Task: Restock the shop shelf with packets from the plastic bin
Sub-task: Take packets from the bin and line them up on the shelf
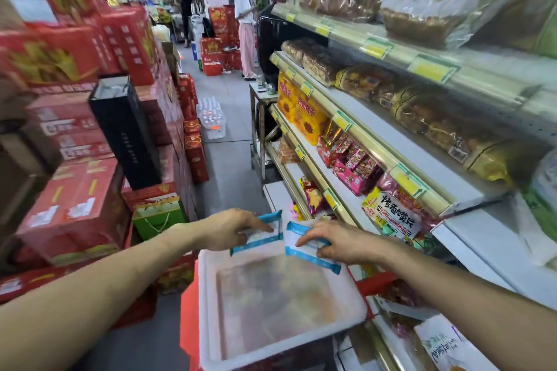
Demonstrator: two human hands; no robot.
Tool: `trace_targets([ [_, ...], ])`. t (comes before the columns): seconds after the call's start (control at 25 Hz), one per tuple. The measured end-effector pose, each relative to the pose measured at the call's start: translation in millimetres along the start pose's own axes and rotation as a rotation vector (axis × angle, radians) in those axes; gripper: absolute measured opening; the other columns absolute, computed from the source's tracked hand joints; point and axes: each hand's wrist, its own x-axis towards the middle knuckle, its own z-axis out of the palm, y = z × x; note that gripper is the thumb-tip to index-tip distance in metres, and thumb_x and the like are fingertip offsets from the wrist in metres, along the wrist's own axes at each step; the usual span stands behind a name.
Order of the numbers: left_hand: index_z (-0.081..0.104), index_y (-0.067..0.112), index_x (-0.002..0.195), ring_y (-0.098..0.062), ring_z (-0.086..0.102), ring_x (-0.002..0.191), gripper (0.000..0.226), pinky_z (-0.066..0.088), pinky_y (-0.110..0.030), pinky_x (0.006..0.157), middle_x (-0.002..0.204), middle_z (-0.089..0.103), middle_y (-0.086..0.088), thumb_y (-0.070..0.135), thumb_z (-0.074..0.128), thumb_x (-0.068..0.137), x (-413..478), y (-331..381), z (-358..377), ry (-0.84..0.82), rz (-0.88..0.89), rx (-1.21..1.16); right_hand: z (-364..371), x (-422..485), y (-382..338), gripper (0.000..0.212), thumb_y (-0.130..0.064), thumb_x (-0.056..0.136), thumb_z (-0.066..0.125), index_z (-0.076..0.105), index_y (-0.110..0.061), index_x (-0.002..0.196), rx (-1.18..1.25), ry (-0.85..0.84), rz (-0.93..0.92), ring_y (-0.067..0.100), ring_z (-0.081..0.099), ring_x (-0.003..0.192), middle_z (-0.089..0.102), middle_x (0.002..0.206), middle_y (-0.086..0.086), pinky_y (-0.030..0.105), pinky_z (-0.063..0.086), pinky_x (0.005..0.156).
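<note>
While both hands reach over the far rim of the translucent plastic bin (208,295) at the lower centre of the frame, the left hand (229,229) pinches a blue-and-white packet (262,235) between thumb and fingers, and the right hand (337,242) grips a second packet (304,250) just beside it, near the shop shelf (361,135) of snacks running up the right side

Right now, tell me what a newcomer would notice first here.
At bottom centre, over a white plastic bin, the left hand pinches one blue-and-white packet and the right hand grips a second packet, both above the bin's far rim. Stacked red cartons wall the aisle's left; the shop shelf on the right is crowded with snack packets.
</note>
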Motion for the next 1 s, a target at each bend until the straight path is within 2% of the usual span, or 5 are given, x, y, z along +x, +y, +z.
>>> trace_targets([
  [0.16,0.064,0.042,0.134,-0.012,0.057,0.113,0.067,0.044,-0.029,0.104,0.119,0.058,0.010,0.001,0.060,0.080,-2.2,13.4,-94.9,0.050,0.064,0.025,-74.5,-11.8,-6.2,0.053,-0.016,0.093,0.069,0.058,-0.045,0.136,-0.063,0.096,-0.046,0.003,0.046,0.116,0.050,0.127,-0.017,0.027,0.037,0.102],
  [0.32,0.063,0.049,0.133,0.003,0.055,0.104,0.065,0.042,-0.009,0.088,0.115,0.052,0.027,0.001,0.062,0.090,7.2,58.0,-190.3,0.133,0.155,0.032,-163.4,-51.6,-3.9,0.054,-0.020,0.092,0.071,0.058,-0.048,0.135,-0.153,0.220,-0.042,0.009,0.051,0.118,0.053,0.129,-0.015,0.037,0.043,0.107],
  [0.48,0.063,0.052,0.132,0.009,0.053,0.107,0.065,0.043,-0.015,0.090,0.122,0.051,0.033,0.000,0.061,0.093,25.8,124.6,-258.7,0.187,0.316,0.020,-241.1,-120.8,-3.9,0.054,-0.018,0.090,0.075,0.061,-0.042,0.137,-0.184,0.341,0.021,0.010,0.051,0.117,0.055,0.129,-0.010,0.030,0.040,0.103],
  [0.72,0.065,0.057,0.125,-0.025,0.064,0.109,0.060,0.058,-0.043,0.092,0.135,0.055,0.013,0.004,0.060,0.097,59.3,240.2,-316.7,0.146,0.567,-0.012,-295.2,-248.9,1.8,0.054,-0.015,0.091,0.075,0.063,-0.044,0.134,-0.145,0.554,0.153,0.004,0.053,0.118,0.057,0.132,-0.016,0.020,0.040,0.102],
  [1.0,0.071,0.052,0.122,0.003,0.064,0.099,0.058,0.050,-0.013,0.080,0.124,0.058,0.026,-0.001,0.059,0.099,96.7,388.6,-316.1,0.024,0.810,-0.079,-291.4,-435.9,17.3,0.053,-0.016,0.089,0.078,0.066,-0.049,0.129,-0.155,0.733,0.426,-0.013,0.055,0.113,0.059,0.124,-0.035,0.007,0.038,0.094],
])
